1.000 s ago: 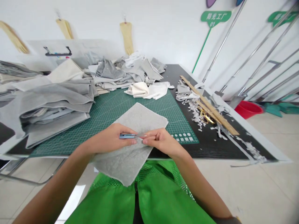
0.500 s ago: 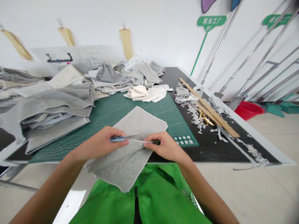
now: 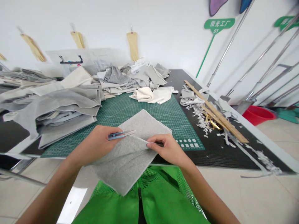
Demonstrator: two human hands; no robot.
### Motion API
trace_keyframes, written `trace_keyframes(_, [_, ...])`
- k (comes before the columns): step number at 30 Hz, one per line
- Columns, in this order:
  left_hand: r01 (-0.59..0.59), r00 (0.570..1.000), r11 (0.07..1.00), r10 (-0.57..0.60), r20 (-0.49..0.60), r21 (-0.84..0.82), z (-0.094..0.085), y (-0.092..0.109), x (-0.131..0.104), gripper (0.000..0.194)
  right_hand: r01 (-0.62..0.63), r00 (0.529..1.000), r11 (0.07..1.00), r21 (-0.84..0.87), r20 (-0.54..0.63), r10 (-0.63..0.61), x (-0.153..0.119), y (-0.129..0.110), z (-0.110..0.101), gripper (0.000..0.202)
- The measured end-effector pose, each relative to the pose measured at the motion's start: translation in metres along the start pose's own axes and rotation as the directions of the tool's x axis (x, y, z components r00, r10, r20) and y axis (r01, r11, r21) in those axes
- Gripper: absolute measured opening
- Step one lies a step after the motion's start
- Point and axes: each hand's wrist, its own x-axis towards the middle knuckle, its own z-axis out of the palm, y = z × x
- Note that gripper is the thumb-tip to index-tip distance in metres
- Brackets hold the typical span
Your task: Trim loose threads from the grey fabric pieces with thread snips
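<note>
A folded grey cloth [image 3: 130, 158] hangs over the table's front edge, its upper corner lying on the green cutting mat [image 3: 112, 109]. My left hand [image 3: 100, 141] is closed around small blue thread snips [image 3: 121, 134], whose metal blades point right, over the cloth's folded edge. Pinched between the thumb and fingers of my right hand [image 3: 163, 147] is that same edge, to the right of the blade tips. A dark bit shows by my right fingers; I cannot make out what it is. The fingers under the cloth are hidden.
Stacked grey cloths [image 3: 70, 99] stand at left, with a cloth heap [image 3: 135, 76] behind the mat. A cream cloth [image 3: 143, 94] lies nearer. At right are a wooden ruler [image 3: 217, 113], gold scissors [image 3: 213, 122] and scraps. A red bucket [image 3: 258, 114] stands on the floor.
My left hand and the snips have drawn back left from the cloth's edge, so the blades show more fully. The right hand keeps its pinch. The camera view has shifted slightly left.
</note>
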Motion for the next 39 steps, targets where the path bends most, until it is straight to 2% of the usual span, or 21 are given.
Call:
trace_keyframes(3, [-0.012, 0.999, 1.0, 0.012, 0.052, 0.007, 0.005, -0.002, 0.002, 0.029, -0.04, 0.999, 0.996, 0.078, -0.013, 0.041, 0.001, 0.004, 0.003, 0.018])
trace_keyframes(6, [-0.029, 0.995, 0.997, 0.036, 0.098, -0.072, 0.003, -0.003, 0.0, 0.03, -0.096, 0.995, 0.982, 0.161, -0.003, 0.098, 0.003, 0.008, 0.004, 0.021])
trace_keyframes(9, [-0.029, 0.998, 0.987, 0.038, 0.056, -0.161, -0.004, 0.002, -0.008, 0.038, -0.129, 0.991, 0.973, 0.192, 0.004, 0.131, 0.005, 0.012, 0.003, 0.023])
trace_keyframes(11, [-0.05, 0.999, 0.983, 0.051, 0.001, -0.175, -0.007, 0.012, -0.015, 0.039, -0.158, 0.987, 0.967, 0.198, 0.007, 0.159, 0.007, 0.013, 0.003, 0.024])
trace_keyframes(14, [-0.109, 0.994, 0.986, 0.11, 0.002, -0.129, -0.001, 0.037, -0.027, 0.041, -0.211, 0.977, 0.954, 0.214, 0.028, 0.209, 0.01, 0.013, 0.001, 0.025])
trace_keyframes(18, [-0.147, 0.989, 0.989, 0.147, 0.007, 0.026, 0.019, 0.062, -0.034, 0.045, -0.222, 0.975, 0.944, 0.243, 0.061, 0.213, 0.011, 0.012, -0.001, 0.025])
trace_keyframes(21, [-0.156, 0.988, 0.983, 0.156, 0.007, 0.101, 0.025, 0.063, -0.031, 0.041, -0.216, 0.976, 0.937, 0.273, 0.098, 0.196, 0.01, 0.013, -0.002, 0.025])
trace_keyframes(24, [-0.204, 0.979, 0.973, 0.2, 0.046, 0.111, 0.023, 0.055, -0.027, 0.034, -0.235, 0.97, 0.924, 0.301, 0.136, 0.202, 0.009, 0.013, -0.003, 0.024])
trace_keyframes(27, [-0.327, 0.944, 0.935, 0.331, -0.007, 0.136, 0.024, 0.044, -0.024, 0.031, -0.241, 0.968, 0.917, 0.318, 0.144, 0.205, 0.009, 0.012, -0.004, 0.023])
trace_keyframes(30, [-0.412, 0.889, 0.869, 0.449, -0.087, 0.274, 0.03, 0.035, -0.023, 0.039, -0.232, 0.97, 0.92, 0.315, 0.138, 0.198, 0.009, 0.012, -0.004, 0.024])
trace_keyframes(34, [-0.438, 0.823, 0.748, 0.557, -0.112, 0.499, 0.035, 0.027, -0.024, 0.048, -0.234, 0.97, 0.905, 0.356, 0.144, 0.194, 0.009, 0.012, -0.004, 0.022])
trace_keyframes(37, [-0.453, 0.774, 0.666, 0.624, -0.11, 0.593, 0.035, 0.027, -0.023, 0.05, -0.236, 0.97, 0.888, 0.393, 0.141, 0.196, 0.009, 0.014, -0.004, 0.02])
trace_keyframes(39, [-0.454, 0.758, 0.626, 0.645, -0.094, 0.634, 0.035, 0.028, -0.023, 0.051, -0.236, 0.971, 0.882, 0.408, 0.135, 0.197, 0.01, 0.015, -0.003, 0.02])
